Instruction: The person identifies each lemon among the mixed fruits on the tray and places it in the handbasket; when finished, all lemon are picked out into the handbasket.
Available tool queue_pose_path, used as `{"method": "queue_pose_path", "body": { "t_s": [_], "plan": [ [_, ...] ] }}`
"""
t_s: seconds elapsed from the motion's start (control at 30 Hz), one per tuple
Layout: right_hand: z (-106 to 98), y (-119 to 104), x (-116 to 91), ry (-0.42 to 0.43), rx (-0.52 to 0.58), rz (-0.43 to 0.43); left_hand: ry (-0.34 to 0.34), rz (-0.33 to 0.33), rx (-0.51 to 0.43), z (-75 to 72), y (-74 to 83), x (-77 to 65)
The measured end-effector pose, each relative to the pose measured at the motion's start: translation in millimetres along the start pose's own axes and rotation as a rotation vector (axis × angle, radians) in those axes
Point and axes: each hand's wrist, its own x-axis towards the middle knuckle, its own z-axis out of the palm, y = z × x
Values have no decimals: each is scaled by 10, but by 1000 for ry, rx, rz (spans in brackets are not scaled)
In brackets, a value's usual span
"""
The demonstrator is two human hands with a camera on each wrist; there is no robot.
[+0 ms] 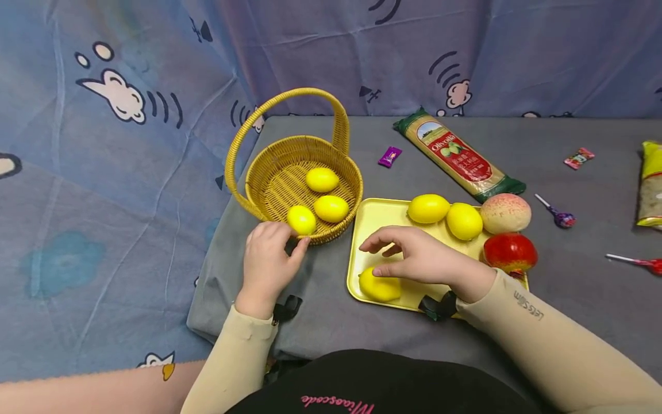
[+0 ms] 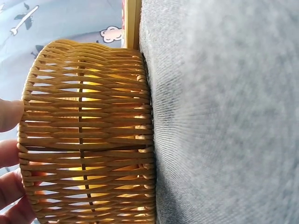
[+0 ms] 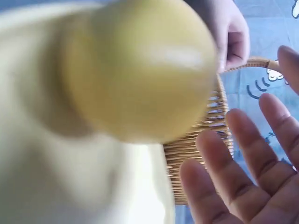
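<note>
Lemon (image 1: 380,287), near left on tray (image 1: 383,221), is probably light and slick, best gripped mid-body; right hand (image 1: 416,256) is spread wide, basket (image 1: 355,192) pinched by left hand (image 1: 266,261).

basket (image 1: 279,187) left of tray (image 1: 380,230) | three lemons (image 1: 331,209) in basket | three other lemons (image 1: 428,208) on tray | packet (image 1: 459,155) behind tray
</note>
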Motion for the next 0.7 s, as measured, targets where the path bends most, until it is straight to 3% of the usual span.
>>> {"method": "queue_pose_path", "body": {
  "t_s": [0.23, 0.43, 0.7],
  "plan": [
    [161, 191, -173, -10, 24, 53, -6, -5, -2, -8, 13, 3],
    [275, 254, -202, -16, -29, 55, -6, -9, -11, -10, 3, -7],
    [307, 282, -206, -30, -10, 43, 0, 4, -16, 7, 6, -9]
  ]
}}
